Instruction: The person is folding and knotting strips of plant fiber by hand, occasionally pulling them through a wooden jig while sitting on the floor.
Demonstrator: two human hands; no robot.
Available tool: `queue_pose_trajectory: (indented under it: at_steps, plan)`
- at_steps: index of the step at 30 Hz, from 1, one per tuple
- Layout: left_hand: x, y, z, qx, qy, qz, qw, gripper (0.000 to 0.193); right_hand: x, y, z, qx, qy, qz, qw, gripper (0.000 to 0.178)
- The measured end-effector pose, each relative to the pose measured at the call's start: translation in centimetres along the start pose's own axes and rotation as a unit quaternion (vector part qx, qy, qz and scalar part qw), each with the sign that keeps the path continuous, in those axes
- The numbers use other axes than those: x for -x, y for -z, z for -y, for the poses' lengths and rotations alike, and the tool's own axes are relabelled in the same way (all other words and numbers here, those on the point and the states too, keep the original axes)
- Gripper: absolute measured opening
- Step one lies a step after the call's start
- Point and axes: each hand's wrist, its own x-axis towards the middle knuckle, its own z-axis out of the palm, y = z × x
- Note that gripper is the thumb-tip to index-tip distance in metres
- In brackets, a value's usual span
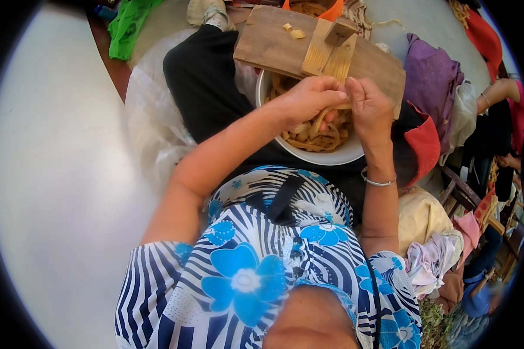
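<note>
My left hand (311, 100) and my right hand (371, 109) meet above a white basin (326, 158). Fingertips of both are pinched together on a flat tan strip (322, 116), which hangs down from between them. Its exact ends are hidden by my fingers. Inside the basin lies a tangle of similar tan strips (303, 141). Across the basin's far side rests a brown wooden board (268, 43). Fixed to or lying on it is a lighter wooden piece (319, 51), with a small upright block (340, 31) at its far end.
Two small folded pale pieces (297, 34) sit on the board. Purple cloth (428, 81) and a red cloth (423, 139) are at the right. Clear plastic sheeting (148, 110) spreads at the left, below a green bag (128, 29). Other people are at the far right.
</note>
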Motion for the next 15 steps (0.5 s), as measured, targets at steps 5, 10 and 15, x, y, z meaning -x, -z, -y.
queue_pose_trajectory:
  at_steps: [5, 10, 15]
  plan:
    - [0.5, 3.0, -2.4, -0.236, -0.022, -0.028, 0.971, 0.021, 1.8, 1.5, -1.8, -0.138, -0.127, 0.272, 0.944, 0.015]
    - [-0.8, 1.6, 0.0, -0.258, -0.146, -0.019, 0.955, 0.023, 3.4, 1.9, 4.0, -0.65, -0.224, 0.285, 0.668, 0.022]
    - [1.0, -1.0, 0.2, -0.031, -0.083, -0.001, 0.996, 0.02, 1.2, -1.7, 0.3, -0.333, -0.08, -0.021, 0.939, 0.019]
